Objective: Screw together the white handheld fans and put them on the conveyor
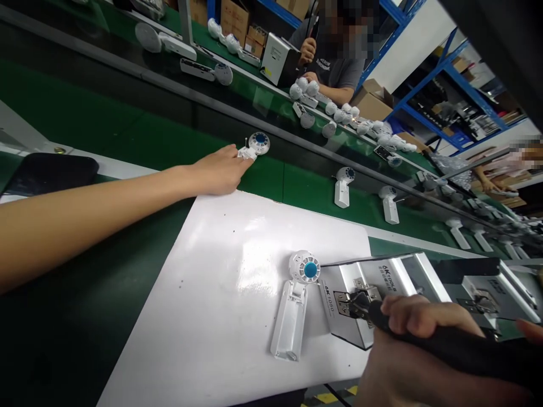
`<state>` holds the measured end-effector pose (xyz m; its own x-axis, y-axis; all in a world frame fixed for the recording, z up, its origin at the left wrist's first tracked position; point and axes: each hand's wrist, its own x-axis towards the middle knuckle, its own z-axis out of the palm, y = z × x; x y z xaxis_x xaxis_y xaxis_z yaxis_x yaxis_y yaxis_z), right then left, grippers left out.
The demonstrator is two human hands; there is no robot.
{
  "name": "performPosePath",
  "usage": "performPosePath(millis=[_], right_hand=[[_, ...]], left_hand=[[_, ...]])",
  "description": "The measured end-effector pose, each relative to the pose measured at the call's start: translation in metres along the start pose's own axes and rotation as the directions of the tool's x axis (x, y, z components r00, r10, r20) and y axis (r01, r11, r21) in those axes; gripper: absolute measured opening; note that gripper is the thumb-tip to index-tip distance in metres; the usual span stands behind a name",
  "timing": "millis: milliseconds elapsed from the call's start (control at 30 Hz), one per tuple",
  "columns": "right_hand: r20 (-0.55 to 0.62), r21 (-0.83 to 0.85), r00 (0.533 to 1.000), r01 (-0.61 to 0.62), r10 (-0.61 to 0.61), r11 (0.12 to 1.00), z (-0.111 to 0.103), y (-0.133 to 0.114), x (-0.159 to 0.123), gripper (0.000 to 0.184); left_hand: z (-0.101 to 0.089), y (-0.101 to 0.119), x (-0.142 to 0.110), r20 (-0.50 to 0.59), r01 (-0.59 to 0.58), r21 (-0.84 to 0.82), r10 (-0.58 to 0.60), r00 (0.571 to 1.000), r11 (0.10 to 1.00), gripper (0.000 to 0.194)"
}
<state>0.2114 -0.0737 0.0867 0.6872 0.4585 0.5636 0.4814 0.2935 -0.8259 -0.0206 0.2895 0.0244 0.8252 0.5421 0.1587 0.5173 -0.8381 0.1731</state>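
My left hand [223, 169] stretches out over the green surface, its fingers closed on the handle end of a white handheld fan [258, 143] with a round vented head. Gripped in my right hand [428, 333] is a black electric screwdriver [449, 345]. Its front end is at the metal outlet of a silver screw feeder [339, 305] marked 6K 1050; whether a screw is on the tip I cannot tell. On the white board [212, 294], beside the feeder, lies another fan [292, 316] with its hollow handle facing up and a blue disc in its head.
Several similar fans [343, 189] lie along the green belt to the right. A dark rail [212, 110] runs across. Behind it, a co-worker [335, 62] sits near more white parts. A second feeder [479, 294] stands at right, a black flat object [53, 172] at left.
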Motion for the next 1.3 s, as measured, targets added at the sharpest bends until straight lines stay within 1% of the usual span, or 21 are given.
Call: performPosePath(millis=[33,67,100,133,167,200,233,267,300,333,400,467,567,667,767,867,1000,1133,1200,1267,1300], right_hand=[[-0.070,-0.002,0.994,0.082,-0.082,0.997,0.009,0.003,-0.002,0.061],[-0.126,-0.017,0.979,0.158,-0.159,0.987,0.016,0.004,-0.004,0.063],[-0.158,-0.036,0.965,0.207,-0.210,0.978,0.021,0.004,-0.005,0.064],[-0.161,-0.040,0.961,0.223,-0.227,0.974,0.024,0.002,-0.007,0.065],[-0.139,-0.025,0.967,0.214,-0.215,0.977,0.026,-0.001,-0.009,0.063],[-0.094,0.008,0.979,0.181,-0.180,0.983,0.028,-0.005,-0.011,0.060],[-0.042,0.048,0.990,0.138,-0.136,0.989,0.031,-0.010,-0.013,0.055],[0.018,0.081,0.995,0.092,-0.093,0.993,0.035,-0.015,-0.016,0.046],[0.065,0.110,0.997,0.044,-0.052,0.993,0.041,-0.020,-0.019,0.039],[0.085,0.132,0.996,0.000,-0.012,0.991,0.048,-0.024,-0.022,0.035],[0.086,0.173,0.995,-0.074,0.059,0.982,0.066,-0.029,-0.027,0.039],[0.098,0.235,0.992,-0.099,0.078,0.967,0.084,-0.027,-0.030,0.053],[0.181,0.289,0.983,-0.091,0.039,0.953,0.101,-0.015,-0.031,0.062],[0.199,0.285,0.978,-0.124,0.068,0.950,0.109,-0.003,-0.031,0.066],[0.190,0.299,0.975,-0.167,0.112,0.940,0.113,0.003,-0.033,0.062],[0.202,0.329,0.970,-0.196,0.134,0.924,0.118,0.005,-0.037,0.059],[0.217,0.336,0.969,-0.191,0.122,0.922,0.123,0.008,-0.043,0.055],[0.223,0.342,0.971,-0.158,0.084,0.926,0.127,0.012,-0.050,0.044],[0.235,0.339,0.970,-0.139,0.059,0.931,0.125,0.011,-0.050,0.042],[0.232,0.341,0.972,-0.099,0.018,0.935,0.115,0.005,-0.044,0.049],[0.197,0.338,0.980,-0.053,-0.016,0.940,0.106,0.001,-0.039,0.054]], left_hand=[[-0.006,-0.004,0.004,-0.038,0.003,-0.009,-0.003,0.999,1.000,0.050],[-0.011,0.000,0.004,-0.102,0.007,-0.014,-0.008,0.995,1.000,0.048],[-0.016,0.012,-0.001,-0.177,0.009,-0.012,-0.011,0.984,1.000,0.045],[-0.019,0.032,-0.010,-0.254,-0.019,-0.024,0.012,0.967,1.000,0.042],[-0.021,0.058,-0.023,-0.324,-0.063,-0.032,0.049,0.945,0.997,0.041],[-0.020,0.089,-0.039,-0.354,-0.153,-0.045,0.127,0.927,0.987,0.037],[-0.016,0.121,-0.056,-0.388,-0.375,-0.132,0.300,0.871,0.918,0.034],[-0.009,0.152,-0.074,-0.384,-0.532,-0.143,0.448,0.807,0.835,0.033],[-0.001,0.180,-0.091,-0.377,-0.653,-0.154,0.567,0.732,0.741,0.034],[0.008,0.202,-0.106,-0.323,-0.728,-0.216,0.655,0.682,0.651,0.033],[0.026,0.229,-0.128,-0.264,-0.729,-0.251,0.680,0.684,0.637,0.020],[0.037,0.234,-0.138,-0.219,-0.710,-0.261,0.676,0.703,0.654,0.009],[0.041,0.226,-0.137,-0.199,-0.705,-0.282,0.679,0.706,0.650,0.012],[0.037,0.222,-0.134,-0.183,-0.705,-0.279,0.685,0.705,0.652,0.016],[0.035,0.224,-0.134,-0.167,-0.703,-0.290,0.689,0.705,0.650,0.021],[0.034,0.225,-0.135,-0.147,-0.683,-0.318,0.678,0.721,0.658,0.024],[0.034,0.224,-0.136,-0.121,-0.669,-0.347,0.676,0.727,0.657,0.030],[0.036,0.222,-0.135,-0.120,-0.660,-0.370,0.671,0.731,0.654,0.024],[0.037,0.221,-0.135,-0.130,-0.650,-0.396,0.661,0.739,0.649,0.021],[0.038,0.222,-0.135,-0.154,-0.648,-0.417,0.653,0.741,0.638,0.020],[0.038,0.222,-0.135,-0.164,-0.648,-0.424,0.650,0.742,0.633,0.018]])
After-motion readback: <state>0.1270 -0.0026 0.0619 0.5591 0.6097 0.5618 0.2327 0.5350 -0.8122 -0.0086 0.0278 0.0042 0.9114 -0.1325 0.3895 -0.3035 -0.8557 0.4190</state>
